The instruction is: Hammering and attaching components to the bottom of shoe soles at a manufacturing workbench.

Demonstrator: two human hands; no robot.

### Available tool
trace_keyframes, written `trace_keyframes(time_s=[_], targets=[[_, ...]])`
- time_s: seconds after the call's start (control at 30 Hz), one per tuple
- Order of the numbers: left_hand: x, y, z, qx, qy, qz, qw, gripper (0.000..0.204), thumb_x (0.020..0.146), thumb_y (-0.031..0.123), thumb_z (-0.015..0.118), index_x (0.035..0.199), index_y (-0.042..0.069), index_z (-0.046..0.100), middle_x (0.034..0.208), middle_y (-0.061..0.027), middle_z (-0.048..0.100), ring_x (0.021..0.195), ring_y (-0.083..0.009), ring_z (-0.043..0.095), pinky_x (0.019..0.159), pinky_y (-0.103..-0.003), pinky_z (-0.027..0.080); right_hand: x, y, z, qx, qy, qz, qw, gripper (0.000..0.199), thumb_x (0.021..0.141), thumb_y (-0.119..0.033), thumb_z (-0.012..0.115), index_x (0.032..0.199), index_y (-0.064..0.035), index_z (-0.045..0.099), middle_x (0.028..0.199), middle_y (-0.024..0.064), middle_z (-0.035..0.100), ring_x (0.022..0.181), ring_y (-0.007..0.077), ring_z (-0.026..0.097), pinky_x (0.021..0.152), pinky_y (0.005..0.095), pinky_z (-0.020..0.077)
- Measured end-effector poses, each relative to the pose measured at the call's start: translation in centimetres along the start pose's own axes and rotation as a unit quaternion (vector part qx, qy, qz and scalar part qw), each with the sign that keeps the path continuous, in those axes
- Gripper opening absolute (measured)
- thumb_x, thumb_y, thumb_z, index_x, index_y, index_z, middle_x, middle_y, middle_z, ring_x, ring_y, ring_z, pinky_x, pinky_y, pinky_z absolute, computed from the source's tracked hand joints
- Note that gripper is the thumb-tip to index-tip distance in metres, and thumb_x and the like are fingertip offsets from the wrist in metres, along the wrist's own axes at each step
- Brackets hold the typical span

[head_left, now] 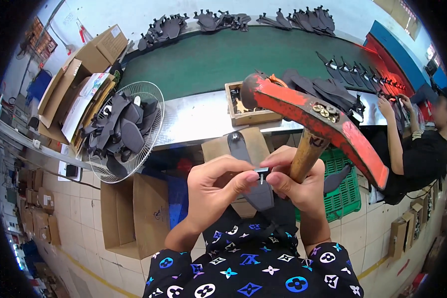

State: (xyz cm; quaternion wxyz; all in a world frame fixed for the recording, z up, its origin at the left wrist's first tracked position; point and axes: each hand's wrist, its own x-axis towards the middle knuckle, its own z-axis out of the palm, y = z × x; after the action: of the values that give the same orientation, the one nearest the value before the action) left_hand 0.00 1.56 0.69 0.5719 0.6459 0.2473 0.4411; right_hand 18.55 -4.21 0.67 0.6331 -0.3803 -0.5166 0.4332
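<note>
My left hand (211, 181) pinches a small dark strip-like piece (261, 170) with a pale pin under it, between thumb and forefinger. My right hand (305, 188) wraps round the wooden handle of a hammer (305, 102), its worn red head raised above the hand. The right thumb and forefinger also meet the small piece from the other side. Below both hands a dark shoe sole (259, 199) lies lengthwise over a brown cardboard pad (213, 151) at my lap. The fingers partly hide the small piece and the sole's middle.
A wire basket (160, 116) full of dark soles stands left, above an open carton (118, 213). Ahead are a wooden tray (256, 118) and a green belt (218, 59) with sole piles. A green crate (350, 196) and a co-worker (419, 154) are at right.
</note>
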Motion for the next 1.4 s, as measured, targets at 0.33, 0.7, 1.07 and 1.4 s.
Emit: trace_keyframes(time_s=[0.33,0.7,1.07,1.4], targets=[[-0.5,-4.5,2.6,-0.333,0.088,-0.112,0.932,0.020,0.101,0.018,0.062,0.111,0.002,0.063,0.088,-0.0048,0.065,0.070,-0.0083,0.058,0.048,-0.019,0.041,0.5,5.0,-0.2,-0.057,0.035,-0.087,0.994,0.021,0.084,0.001,0.076,0.103,0.0017,0.066,0.115,0.0191,0.066,0.056,0.0036,0.053,0.048,0.0179,0.0418],[1.3,-12.7,-0.5,0.036,0.030,-0.189,0.981,0.030,0.096,0.023,0.068,0.115,0.000,0.063,0.093,-0.0045,0.066,0.076,-0.0155,0.061,0.063,-0.030,0.049,2.9,8.3,-2.7,0.040,0.082,0.120,0.989,0.015,0.090,-0.006,0.072,0.102,0.0034,0.068,0.103,0.0175,0.074,0.046,0.0056,0.051,0.040,0.0206,0.0403],[5.3,-17.9,-3.5,0.318,0.071,0.072,0.942,0.027,0.086,0.015,0.075,0.108,0.001,0.069,0.103,-0.0165,0.071,0.097,-0.0322,0.068,0.088,-0.038,0.051,7.9,12.5,-4.5,-0.171,-0.058,0.138,0.974,0.021,0.090,-0.012,0.070,0.106,0.0005,0.070,0.076,0.0033,0.066,0.062,0.0083,0.059,0.057,0.0268,0.0471],[5.2,-18.8,-4.0,0.264,0.117,-0.008,0.957,0.027,0.079,0.011,0.079,0.103,0.000,0.072,0.095,-0.0176,0.073,0.086,-0.0265,0.071,0.077,-0.036,0.053,9.3,15.2,-3.9,-0.290,-0.123,-0.013,0.949,0.013,0.083,-0.003,0.066,0.096,0.0023,0.067,0.082,0.0202,0.067,0.075,0.0342,0.066,0.069,0.0389,0.0501]])
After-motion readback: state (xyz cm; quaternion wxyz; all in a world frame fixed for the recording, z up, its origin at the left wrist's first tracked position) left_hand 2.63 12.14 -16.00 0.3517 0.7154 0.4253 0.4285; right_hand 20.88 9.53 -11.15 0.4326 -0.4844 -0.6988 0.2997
